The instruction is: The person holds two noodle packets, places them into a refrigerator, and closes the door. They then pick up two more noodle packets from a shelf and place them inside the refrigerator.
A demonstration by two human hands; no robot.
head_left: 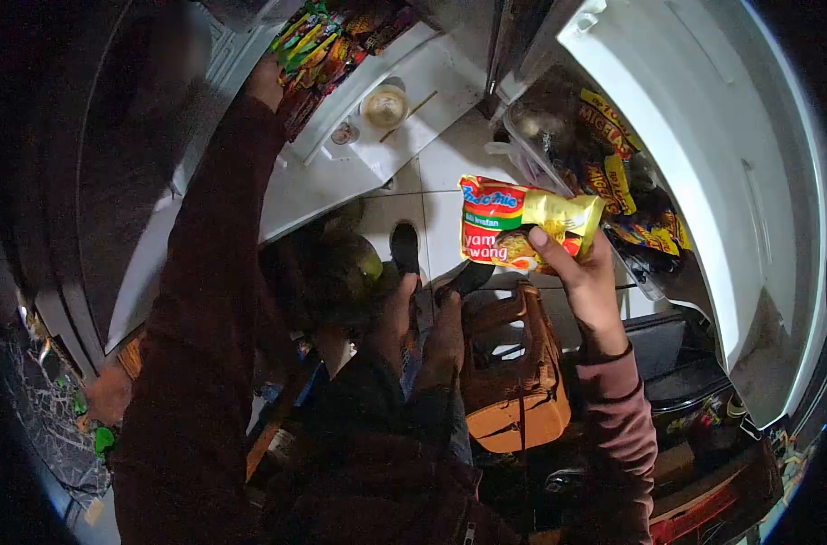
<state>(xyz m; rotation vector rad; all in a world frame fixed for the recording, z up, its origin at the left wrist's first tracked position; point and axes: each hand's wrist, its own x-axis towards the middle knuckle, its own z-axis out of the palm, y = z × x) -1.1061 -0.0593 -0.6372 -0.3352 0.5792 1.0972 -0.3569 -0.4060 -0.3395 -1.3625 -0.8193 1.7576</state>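
My right hand (588, 283) is closed on a red and yellow packet of Indomie instant noodles (495, 221), held up with its printed front towards me. The thumb lies across the packet's front. At the upper left my left hand (265, 84) reaches to a row of colourful packets (315, 45) standing in a white shelf compartment (368, 86). Its fingers are in shadow and partly hidden by those packets, so I cannot make out whether they grip one.
A clear bin (559, 173) to the right holds more noodle packets (606, 123), beside a white open door (704, 136). A bowl (385, 106) and a thin stick (410, 116) are on the white surface. An orange-brown bag (518, 413) stands by my feet.
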